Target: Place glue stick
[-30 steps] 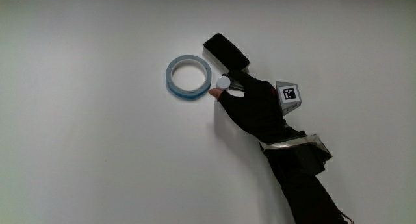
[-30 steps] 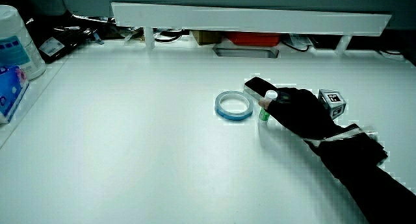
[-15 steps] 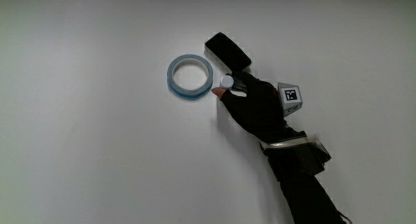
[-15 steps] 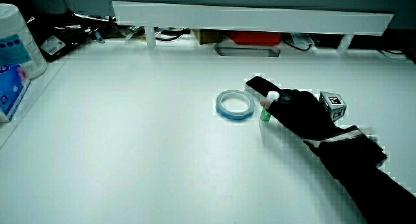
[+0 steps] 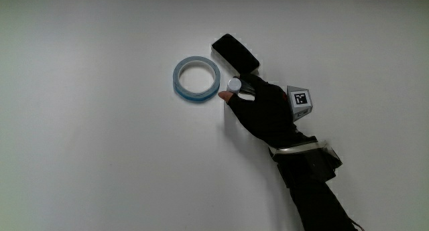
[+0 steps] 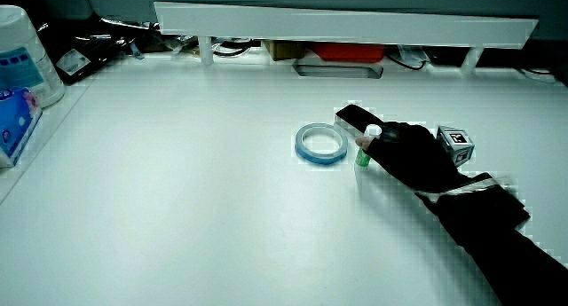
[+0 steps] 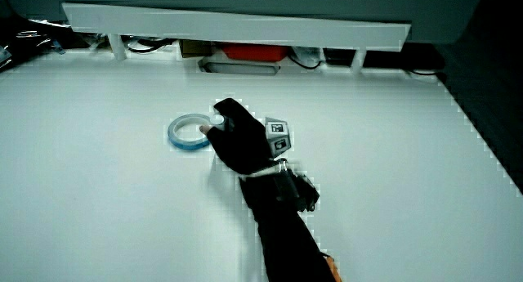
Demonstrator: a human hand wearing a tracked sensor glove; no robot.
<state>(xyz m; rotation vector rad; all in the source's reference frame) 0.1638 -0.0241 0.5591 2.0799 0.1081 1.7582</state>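
Observation:
A small glue stick point(image 5: 232, 85) with a white cap and green body point(image 6: 363, 155) stands upright on the white table point(image 5: 100, 157), between a blue tape ring point(image 5: 196, 78) and a black box point(image 5: 234, 51). The gloved hand point(image 5: 258, 104) is shut on the glue stick, thumb and fingers wrapped round it. The patterned cube point(image 5: 299, 100) sits on the hand's back. In both side views the hand point(image 6: 404, 155) point(image 7: 233, 143) rests low on the table, nearer the person than the black box point(image 6: 353, 117). The tape ring point(image 6: 319, 144) point(image 7: 187, 131) lies flat beside the stick.
A low white partition point(image 6: 346, 24) runs along the table's edge farthest from the person, with a red item point(image 6: 348, 51) under it. A white-and-blue canister point(image 6: 22, 58) and a blue pack point(image 6: 12, 124) stand at the table's side edge.

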